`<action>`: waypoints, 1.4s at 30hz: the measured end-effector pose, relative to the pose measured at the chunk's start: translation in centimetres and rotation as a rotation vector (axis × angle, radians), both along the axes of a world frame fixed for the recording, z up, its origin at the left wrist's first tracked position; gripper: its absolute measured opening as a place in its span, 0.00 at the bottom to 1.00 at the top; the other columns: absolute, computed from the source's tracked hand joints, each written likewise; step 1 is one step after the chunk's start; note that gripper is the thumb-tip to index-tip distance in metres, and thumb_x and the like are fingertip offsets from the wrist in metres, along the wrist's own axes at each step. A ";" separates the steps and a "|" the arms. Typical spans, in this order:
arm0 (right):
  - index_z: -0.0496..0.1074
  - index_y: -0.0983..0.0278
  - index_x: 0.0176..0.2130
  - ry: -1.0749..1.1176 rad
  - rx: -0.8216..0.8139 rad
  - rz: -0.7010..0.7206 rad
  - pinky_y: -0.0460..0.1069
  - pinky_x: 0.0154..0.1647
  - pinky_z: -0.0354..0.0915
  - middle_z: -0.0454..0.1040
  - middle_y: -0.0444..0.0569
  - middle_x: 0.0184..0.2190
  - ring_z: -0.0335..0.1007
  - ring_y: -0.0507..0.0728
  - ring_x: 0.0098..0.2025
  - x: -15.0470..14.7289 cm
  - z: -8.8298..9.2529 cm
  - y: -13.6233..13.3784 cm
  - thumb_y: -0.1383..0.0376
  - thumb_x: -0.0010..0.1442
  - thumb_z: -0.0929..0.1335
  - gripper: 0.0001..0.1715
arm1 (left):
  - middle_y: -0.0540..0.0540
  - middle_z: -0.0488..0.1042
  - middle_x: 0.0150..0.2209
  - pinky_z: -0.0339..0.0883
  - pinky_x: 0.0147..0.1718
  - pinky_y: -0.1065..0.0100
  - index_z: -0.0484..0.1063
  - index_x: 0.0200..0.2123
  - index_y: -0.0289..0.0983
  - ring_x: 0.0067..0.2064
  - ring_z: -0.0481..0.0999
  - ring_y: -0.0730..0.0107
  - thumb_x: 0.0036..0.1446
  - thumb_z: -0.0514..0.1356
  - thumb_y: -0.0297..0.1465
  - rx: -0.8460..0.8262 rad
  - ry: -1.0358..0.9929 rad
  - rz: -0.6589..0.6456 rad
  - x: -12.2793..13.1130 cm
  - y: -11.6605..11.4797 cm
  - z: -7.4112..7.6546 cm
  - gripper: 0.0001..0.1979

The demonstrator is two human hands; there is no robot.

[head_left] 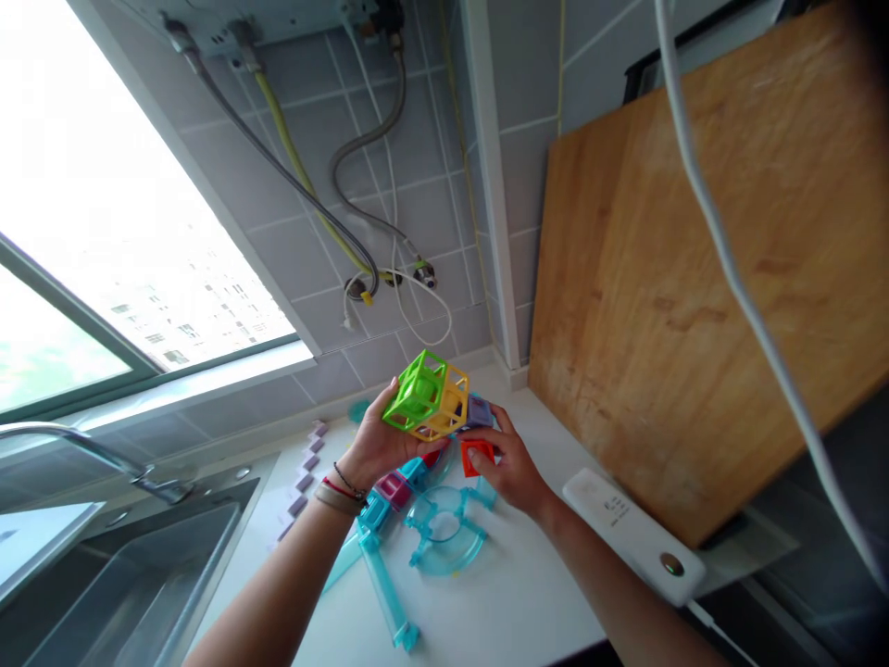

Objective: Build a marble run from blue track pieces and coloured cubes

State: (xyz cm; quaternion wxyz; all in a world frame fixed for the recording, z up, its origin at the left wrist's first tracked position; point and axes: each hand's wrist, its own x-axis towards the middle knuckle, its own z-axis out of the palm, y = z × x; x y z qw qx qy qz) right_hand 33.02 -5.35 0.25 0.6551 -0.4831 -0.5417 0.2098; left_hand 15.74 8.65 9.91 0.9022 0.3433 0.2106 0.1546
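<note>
My left hand (383, 440) is closed around a stack of open-frame plastic toy blocks, with a green block (418, 393) at the outer end and a yellow block (448, 408) beside it. A purple block (478, 411) touches the yellow one on the right. My right hand (512, 466) pinches a red block (475, 457) just below the purple one, its fingers also against the purple block. Beneath both hands, a magenta block (393, 489) sits among translucent teal track pieces (386, 593) and a round teal track piece (448, 547) on the white counter (486, 607).
A steel sink (145, 584) with a faucet (163, 486) lies left, near purple zigzag pieces (304, 482). At right, a large wooden board (701, 278) leans behind a white device (633, 533); a white cable (736, 278) hangs in front. Hoses (278, 157) run down the tiled wall.
</note>
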 end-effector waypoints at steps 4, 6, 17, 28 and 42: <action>0.82 0.59 0.46 0.023 -0.026 0.024 0.57 0.60 0.67 0.64 0.55 0.58 0.68 0.63 0.57 -0.4 -0.9 -0.2 0.64 0.58 0.71 0.15 | 0.36 0.77 0.53 0.77 0.48 0.47 0.69 0.57 0.36 0.55 0.78 0.46 0.65 0.56 0.48 0.072 -0.044 0.127 -0.7 0.3 0.5 0.26; 0.82 0.59 0.45 0.019 -0.061 0.039 0.57 0.59 0.67 0.63 0.55 0.57 0.68 0.63 0.57 -0.5 -1.2 -0.4 0.64 0.58 0.71 0.15 | 0.38 0.77 0.54 0.76 0.50 0.47 0.70 0.57 0.38 0.55 0.78 0.48 0.64 0.57 0.49 0.142 -0.073 0.228 -1.3 0.9 1.1 0.26; 0.83 0.58 0.44 -0.140 -0.364 0.188 0.54 0.60 0.65 0.61 0.53 0.61 0.69 0.62 0.59 -2.0 -3.7 -3.5 0.66 0.57 0.71 0.15 | 0.40 0.72 0.53 0.73 0.50 0.49 0.59 0.65 0.43 0.50 0.78 0.53 0.49 0.71 0.44 1.125 0.515 0.621 1.5 7.5 -2.3 0.42; 0.82 0.55 0.46 -0.221 -0.457 0.189 0.53 0.59 0.66 0.60 0.53 0.61 0.76 0.60 0.52 -2.8 -3.0 -4.1 0.65 0.58 0.70 0.16 | 0.36 0.69 0.57 0.65 0.59 0.48 0.62 0.65 0.40 0.56 0.73 0.48 0.46 0.69 0.40 2.016 0.835 -0.004 4.9 17.4 -6.3 0.42; 0.82 0.54 0.45 -0.230 -0.476 0.191 0.51 0.54 0.69 0.64 0.51 0.59 0.76 0.58 0.49 -3.2 -2.7 -4.3 0.65 0.59 0.69 0.16 | 0.38 0.63 0.68 0.56 0.65 0.50 0.61 0.67 0.44 0.67 0.63 0.47 0.42 0.66 0.22 2.184 0.686 -0.623 5.9 19.9 -4.6 0.47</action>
